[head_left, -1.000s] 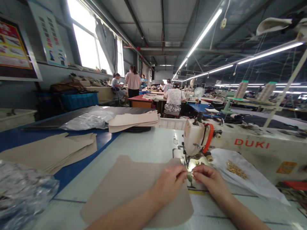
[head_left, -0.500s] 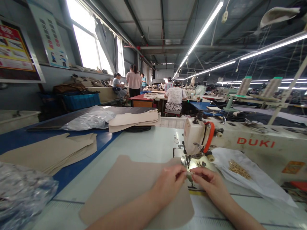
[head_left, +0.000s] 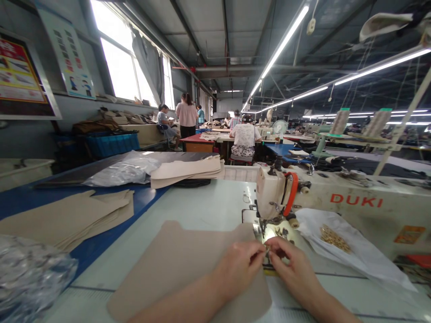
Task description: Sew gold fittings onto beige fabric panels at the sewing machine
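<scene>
So you've got both hands up close to the machine (head_left: 272, 193), right in front of the lit needle area (head_left: 268, 232). Your left hand (head_left: 235, 267) has its grip pinched, thumb and forefinger tips together, and your right hand (head_left: 292, 264) meets it there, thumb and finger pinching too. Looks like they share some tiny bit (head_left: 267, 248), but honestly it's too small and blurry to say what it is. Your left forearm runs across the beige panel (head_left: 175, 269), which lies flat on the pale tabletop (head_left: 208, 202), its right side reaching under your left hand and its top right corner just beside the needle area. Over to the right you've got a white sheet (head_left: 310, 220) with a little pile of gold pieces (head_left: 335, 237) on it, sitting against the machine's body with the red DUKI lettering (head_left: 356, 200). On the left, a stack of beige pieces (head_left: 63, 215) is on the blue tabletop (head_left: 148, 204), with crumpled clear plastic (head_left: 30, 273) nearer you. Farther back there's another beige stack (head_left: 188, 170) beside a clear bag (head_left: 124, 172), and beyond that a co-worker in a white patterned top (head_left: 245, 134) sits facing away from you.
</scene>
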Demonstrator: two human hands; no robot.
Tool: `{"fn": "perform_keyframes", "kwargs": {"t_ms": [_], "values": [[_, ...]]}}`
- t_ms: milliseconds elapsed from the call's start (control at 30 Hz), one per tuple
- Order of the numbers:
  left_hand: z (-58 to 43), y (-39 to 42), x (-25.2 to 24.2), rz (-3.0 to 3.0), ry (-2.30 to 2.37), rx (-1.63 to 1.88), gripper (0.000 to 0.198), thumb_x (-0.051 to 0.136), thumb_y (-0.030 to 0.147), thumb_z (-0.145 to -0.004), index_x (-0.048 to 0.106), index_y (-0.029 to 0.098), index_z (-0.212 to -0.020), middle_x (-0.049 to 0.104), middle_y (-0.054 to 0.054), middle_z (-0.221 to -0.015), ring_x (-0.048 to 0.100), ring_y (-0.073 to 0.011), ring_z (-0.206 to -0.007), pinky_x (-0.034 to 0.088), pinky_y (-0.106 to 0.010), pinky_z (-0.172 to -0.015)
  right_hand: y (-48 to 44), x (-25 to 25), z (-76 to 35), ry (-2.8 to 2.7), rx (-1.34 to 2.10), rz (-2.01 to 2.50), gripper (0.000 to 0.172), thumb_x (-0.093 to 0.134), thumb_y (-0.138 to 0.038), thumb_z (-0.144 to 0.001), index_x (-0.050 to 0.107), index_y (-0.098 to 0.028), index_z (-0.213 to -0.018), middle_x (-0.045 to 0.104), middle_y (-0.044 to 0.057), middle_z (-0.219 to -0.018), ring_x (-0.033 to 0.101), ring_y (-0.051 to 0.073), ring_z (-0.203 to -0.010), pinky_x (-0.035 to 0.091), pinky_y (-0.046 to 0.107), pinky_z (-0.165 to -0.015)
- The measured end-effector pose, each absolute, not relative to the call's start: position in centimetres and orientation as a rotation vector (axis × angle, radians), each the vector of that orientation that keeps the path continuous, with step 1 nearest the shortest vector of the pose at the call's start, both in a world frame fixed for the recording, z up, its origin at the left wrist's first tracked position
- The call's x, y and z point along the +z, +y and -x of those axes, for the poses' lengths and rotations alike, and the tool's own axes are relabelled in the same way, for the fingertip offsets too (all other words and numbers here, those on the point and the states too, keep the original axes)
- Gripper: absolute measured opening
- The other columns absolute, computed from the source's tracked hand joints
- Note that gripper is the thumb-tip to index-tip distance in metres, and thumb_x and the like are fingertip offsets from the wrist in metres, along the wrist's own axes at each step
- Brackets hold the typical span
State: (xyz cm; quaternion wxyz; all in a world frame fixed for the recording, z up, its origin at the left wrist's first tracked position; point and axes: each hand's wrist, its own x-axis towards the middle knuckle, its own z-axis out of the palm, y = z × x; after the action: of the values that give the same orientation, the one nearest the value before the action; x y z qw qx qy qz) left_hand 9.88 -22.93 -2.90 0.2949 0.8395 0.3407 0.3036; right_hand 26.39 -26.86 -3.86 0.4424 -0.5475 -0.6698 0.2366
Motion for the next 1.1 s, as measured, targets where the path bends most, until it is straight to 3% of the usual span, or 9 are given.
{"fn": "perform_keyframes", "kwargs": {"t_ms": [100, 267, 500, 633, 833, 1100], "values": [[-10.0, -22.3, -3.1, -1.999, 0.896, 0.858, 0.017, 0.049, 0.025, -0.083, 0.064, 0.018, -0.079, 0.065, 0.0, -0.07, 0.06, -0.0133, -0.067, 0.043, -0.023, -0.064, -26.6, -3.7, -26.6, -1.501, 0.832, 1.267, 0.027, 0.05, -0.037, -0.081, 0.064, -0.018, -0.095, 0.063, 0.004, -0.075, 0.056, 0.019, -0.072, 0.044, 0.028, -0.066], [-10.5, -21.4, -3.4, -1.491, 0.761, 0.837, 0.013, 0.059, 0.028, -0.073, 0.056, 0.016, -0.074, 0.062, 0.001, -0.06, 0.059, -0.0119, -0.053, 0.046, -0.024, -0.057, -25.9, -3.3, -27.0, -1.347, 0.933, 1.229, 0.028, 0.066, -0.043, -0.067, 0.068, -0.016, -0.073, 0.06, 0.003, -0.065, 0.052, 0.016, -0.062, 0.042, 0.027, -0.061], [-10.5, -21.6, -2.9, -1.296, 0.692, 0.759, 0.02, 0.067, 0.028, -0.062, 0.052, 0.016, -0.069, 0.062, 0.001, -0.05, 0.055, -0.0102, -0.042, 0.045, -0.023, -0.048, -26.0, -1.7, -26.1, -1.286, 1.235, 1.183, 0.03, 0.075, -0.04, -0.057, 0.058, -0.016, -0.059, 0.054, -0.003, -0.051, 0.045, 0.009, -0.049, 0.036, 0.022, -0.052], [-10.2, -21.5, -2.2, -1.268, 0.716, 0.748, 0.022, 0.068, 0.029, -0.059, 0.052, 0.016, -0.068, 0.062, 0.001, -0.049, 0.053, -0.0096, -0.04, 0.045, -0.023, -0.047, -25.5, -1.2, -25.8, -1.259, 1.395, 1.152, 0.031, 0.079, -0.039, -0.055, 0.059, -0.016, -0.061, 0.057, -0.003, -0.052, 0.047, 0.008, -0.048, 0.037, 0.021, -0.052], [-9.9, -21.3, -1.5, -1.073, 0.799, 0.795, 0.031, 0.063, 0.044, -0.065, 0.053, 0.016, -0.068, 0.063, -0.001, -0.052, 0.054, -0.0093, -0.042, 0.042, -0.021, -0.049, -25.0, -2.5, -25.5, -0.992, 1.515, 0.954, 0.025, 0.081, -0.032, -0.059, 0.066, -0.017, -0.072, 0.065, -0.001, -0.067, 0.055, 0.008, -0.06, 0.043, 0.021, -0.062], [-9.9, -21.7, -1.4, -1.05, 0.799, 0.703, 0.026, 0.071, 0.021, -0.054, 0.058, 0.014, -0.076, 0.064, 0.0, -0.06, 0.056, -0.0098, -0.053, 0.044, -0.024, -0.062, -25.2, -3.0, -25.4, -0.94, 1.554, 0.878, 0.024, 0.082, -0.03, -0.059, 0.066, -0.015, -0.07, 0.065, 0.001, -0.064, 0.058, 0.009, -0.06, 0.044, 0.021, -0.061]]}}
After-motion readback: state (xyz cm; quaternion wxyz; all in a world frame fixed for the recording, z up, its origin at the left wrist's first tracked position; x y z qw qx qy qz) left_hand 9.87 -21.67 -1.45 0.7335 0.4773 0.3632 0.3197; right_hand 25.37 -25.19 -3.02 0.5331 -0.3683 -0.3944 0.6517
